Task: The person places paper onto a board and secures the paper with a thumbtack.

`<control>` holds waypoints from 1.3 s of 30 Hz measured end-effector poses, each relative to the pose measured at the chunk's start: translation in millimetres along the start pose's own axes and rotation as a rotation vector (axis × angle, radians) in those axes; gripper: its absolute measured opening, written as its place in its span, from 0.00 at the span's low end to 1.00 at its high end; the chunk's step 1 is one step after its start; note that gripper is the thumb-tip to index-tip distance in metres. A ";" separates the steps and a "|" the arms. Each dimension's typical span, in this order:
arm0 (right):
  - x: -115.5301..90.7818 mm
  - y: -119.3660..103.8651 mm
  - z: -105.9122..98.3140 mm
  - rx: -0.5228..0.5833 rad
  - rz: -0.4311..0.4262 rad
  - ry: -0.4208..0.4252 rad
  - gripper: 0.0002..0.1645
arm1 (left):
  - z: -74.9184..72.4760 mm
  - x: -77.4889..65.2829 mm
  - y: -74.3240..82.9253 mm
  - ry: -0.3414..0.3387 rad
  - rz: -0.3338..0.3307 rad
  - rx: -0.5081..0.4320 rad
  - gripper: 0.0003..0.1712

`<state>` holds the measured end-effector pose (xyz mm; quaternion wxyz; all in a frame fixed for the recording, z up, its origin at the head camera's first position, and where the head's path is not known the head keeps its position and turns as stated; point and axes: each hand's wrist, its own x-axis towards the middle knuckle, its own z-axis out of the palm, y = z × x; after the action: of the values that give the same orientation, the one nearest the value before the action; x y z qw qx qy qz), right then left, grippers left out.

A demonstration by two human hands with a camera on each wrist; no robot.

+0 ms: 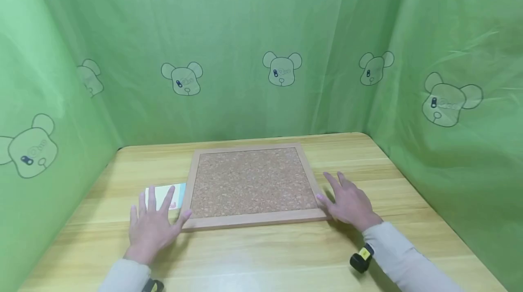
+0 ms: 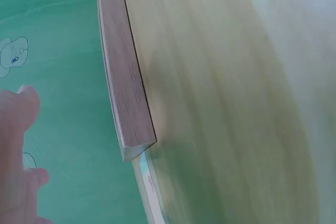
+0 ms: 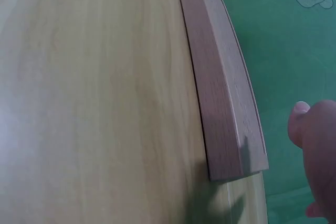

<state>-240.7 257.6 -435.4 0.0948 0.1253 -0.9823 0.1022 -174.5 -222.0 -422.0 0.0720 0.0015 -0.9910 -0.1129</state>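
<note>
A cork board (image 1: 253,183) with a pale wooden frame lies flat on the table. Near its front left corner, my left hand (image 1: 149,230) is held with fingers spread. It hovers partly over a white and light-blue card (image 1: 178,194) that lies beside the frame; part of the card is hidden by the fingers. At the front right corner is my right hand (image 1: 350,203), its fingers apart and its thumb by the frame edge. Both wrist views show the frame's front edge (image 2: 123,61) with the fingers (image 3: 321,140) apart from it. Neither hand holds anything.
The wooden table (image 1: 245,255) has light grain and rounded back corners. Green curtains (image 1: 229,19) printed with bear heads stand around its back and sides. A black strap device with a yellow label (image 1: 362,258) is on the right wrist, and a similar one (image 1: 153,285) on the left.
</note>
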 end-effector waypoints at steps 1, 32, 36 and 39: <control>1.2 0.8 0.4 0.009 0.002 0.003 0.45 | -0.4 1.1 -0.3 -0.009 -0.008 -0.012 0.50; 32.5 26.6 5.4 0.113 0.139 -0.097 0.28 | -1.4 32.2 -30.7 -0.118 -0.174 -0.307 0.52; 36.8 29.4 7.5 0.110 0.142 -0.116 0.26 | -2.1 34.4 -34.2 -0.136 -0.182 -0.296 0.53; 39.7 31.8 9.3 0.120 0.132 -0.122 0.25 | -1.7 35.9 -37.1 -0.166 -0.209 -0.280 0.57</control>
<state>-288.4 276.7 -441.5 0.0200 0.0715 -0.9845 0.1588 -210.3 -259.3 -423.6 -0.0228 0.0852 -0.9625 -0.2565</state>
